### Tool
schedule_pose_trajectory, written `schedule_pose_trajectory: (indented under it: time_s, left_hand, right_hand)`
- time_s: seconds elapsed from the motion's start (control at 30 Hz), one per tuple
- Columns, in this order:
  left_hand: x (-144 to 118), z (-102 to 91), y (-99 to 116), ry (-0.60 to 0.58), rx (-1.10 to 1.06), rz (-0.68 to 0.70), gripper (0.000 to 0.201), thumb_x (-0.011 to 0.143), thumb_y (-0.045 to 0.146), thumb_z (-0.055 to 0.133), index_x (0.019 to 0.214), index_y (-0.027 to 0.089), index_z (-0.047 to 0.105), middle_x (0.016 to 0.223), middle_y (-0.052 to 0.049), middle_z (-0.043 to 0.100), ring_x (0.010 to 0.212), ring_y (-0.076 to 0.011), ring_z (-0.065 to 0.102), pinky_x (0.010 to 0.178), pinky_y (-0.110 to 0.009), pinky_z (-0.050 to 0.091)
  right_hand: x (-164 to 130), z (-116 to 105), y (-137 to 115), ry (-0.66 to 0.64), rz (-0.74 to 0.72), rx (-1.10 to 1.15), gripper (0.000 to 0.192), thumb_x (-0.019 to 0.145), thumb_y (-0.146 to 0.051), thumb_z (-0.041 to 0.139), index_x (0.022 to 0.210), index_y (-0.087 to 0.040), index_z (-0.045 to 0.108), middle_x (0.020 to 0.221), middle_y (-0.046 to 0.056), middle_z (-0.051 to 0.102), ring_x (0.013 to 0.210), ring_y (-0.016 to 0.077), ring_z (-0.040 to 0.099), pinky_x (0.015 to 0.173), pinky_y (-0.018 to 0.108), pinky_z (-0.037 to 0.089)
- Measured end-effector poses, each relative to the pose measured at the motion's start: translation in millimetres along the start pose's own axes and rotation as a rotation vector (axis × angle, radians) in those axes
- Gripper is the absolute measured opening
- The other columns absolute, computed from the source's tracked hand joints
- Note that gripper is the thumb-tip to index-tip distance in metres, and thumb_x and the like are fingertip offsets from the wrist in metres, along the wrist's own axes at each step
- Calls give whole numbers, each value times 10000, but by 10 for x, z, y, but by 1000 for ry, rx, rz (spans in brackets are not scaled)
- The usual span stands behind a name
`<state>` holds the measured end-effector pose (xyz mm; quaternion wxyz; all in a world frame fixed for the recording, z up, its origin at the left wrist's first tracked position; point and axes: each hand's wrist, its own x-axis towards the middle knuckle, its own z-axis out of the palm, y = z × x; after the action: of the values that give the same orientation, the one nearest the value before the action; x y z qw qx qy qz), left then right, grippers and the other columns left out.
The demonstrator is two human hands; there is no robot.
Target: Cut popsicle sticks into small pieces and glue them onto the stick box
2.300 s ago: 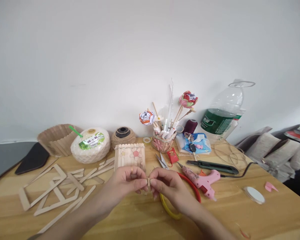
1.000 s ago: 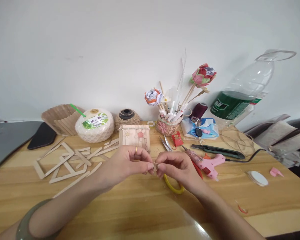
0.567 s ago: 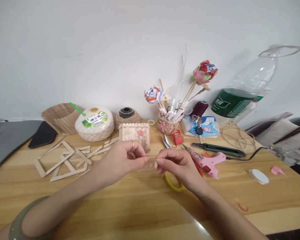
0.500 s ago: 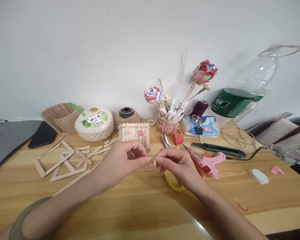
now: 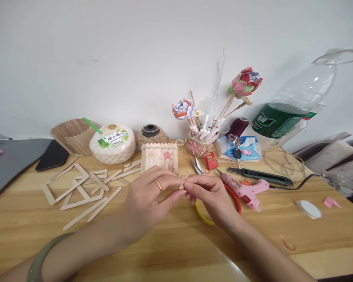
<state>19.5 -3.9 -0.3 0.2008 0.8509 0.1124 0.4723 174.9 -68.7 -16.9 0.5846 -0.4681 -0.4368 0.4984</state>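
Note:
My left hand (image 5: 153,199), wearing a ring, meets my right hand (image 5: 208,192) above the middle of the table. Between their fingertips is a small wooden piece (image 5: 181,187), perhaps a snipped bit of craft stick. Both hands are closed in a pinch on it, and most of it is hidden by the fingers. Just behind my left hand stands a craft-stick panel (image 5: 159,156) decorated with flowers. Scissors (image 5: 204,217) with yellow and red handles lie partly under my right hand. To the right of that hand is a pink glue gun (image 5: 250,192).
Several craft sticks (image 5: 80,203), some joined in zigzags, lie at left. Behind them are a wrapped coconut (image 5: 113,147) and twine (image 5: 151,138). A pen holder (image 5: 202,143) with paper flowers, a utility knife (image 5: 260,176) and a large bottle (image 5: 294,102) occupy the right.
My left hand has turned, with its index finger now stretched over the wooden piece and its thumb below. The view has shifted slightly, and two sticks at left show more fully.

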Motion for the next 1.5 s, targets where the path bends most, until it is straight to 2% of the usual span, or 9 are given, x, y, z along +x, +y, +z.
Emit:
schedule_pose_trajectory:
  time_s: [0.13,0.3,0.57,0.67,0.77,0.83,1.03,1.3,1.5]
  left_hand:
    - [14,-15,-7,24,-51,21,142,778,60,646,864,171,660,786,-28,673,725,-128,624,659,-240,517]
    - [25,-33,28,7,-77,-61,160,776,56,640,827,201,685,767,-19,689,699,-126,631,649,-241,517]
    - [12,-41,-10,-6,-131,-96,213,764,32,633,828,220,710,783,-19,707,714,-134,633,664,-256,513]
    - [24,-48,-22,-5,-203,-193,165,773,78,651,813,224,716,765,-6,705,702,-127,626,670,-251,507]
    - [48,-53,-9,-20,-257,-386,105,779,135,660,767,219,721,738,5,704,697,-125,617,680,-243,500]
    - [65,-49,3,-45,-310,-527,75,770,173,663,729,207,715,725,6,704,691,-129,618,668,-239,500]
    - [129,-47,2,-162,-509,-824,94,717,260,658,670,186,694,684,4,702,653,-140,614,623,-241,498]
    - [128,-79,-36,-224,-571,-948,182,738,351,635,724,201,738,712,-10,710,644,-137,578,619,-244,470]
    - [116,-80,-13,-219,-617,-990,131,701,334,692,696,214,744,671,1,690,632,-126,555,614,-231,452]
  right_hand:
    - [-2,-5,8,-16,-1,48,170,705,-336,738,632,-182,732,533,-14,581,489,75,460,469,183,394]
    - [-6,-10,2,-26,-5,62,190,724,-327,726,605,-180,721,539,-8,579,502,84,471,479,195,406]
    - [-4,2,-2,-19,-6,3,195,725,-330,717,605,-177,702,528,-19,571,487,76,465,479,193,401]
    - [-12,16,-12,33,-56,-16,141,730,-315,713,679,-185,691,556,-33,567,496,73,475,484,188,391]
    - [-33,25,-25,93,-141,-51,107,736,-287,713,768,-204,654,596,-50,563,510,73,488,485,187,374]
    - [-46,28,-29,91,-168,-116,103,753,-282,697,747,-198,637,589,-49,552,512,77,481,488,196,365]
    - [-38,38,-39,60,-98,-191,168,759,-304,670,664,-176,615,582,-34,537,511,82,448,486,216,344]
    - [-47,57,-82,79,-87,-212,204,743,-322,663,632,-181,566,567,-36,511,504,86,429,479,226,333]
    - [-39,56,-57,67,-78,-211,205,740,-328,672,633,-178,582,561,-40,507,502,82,419,472,219,322]
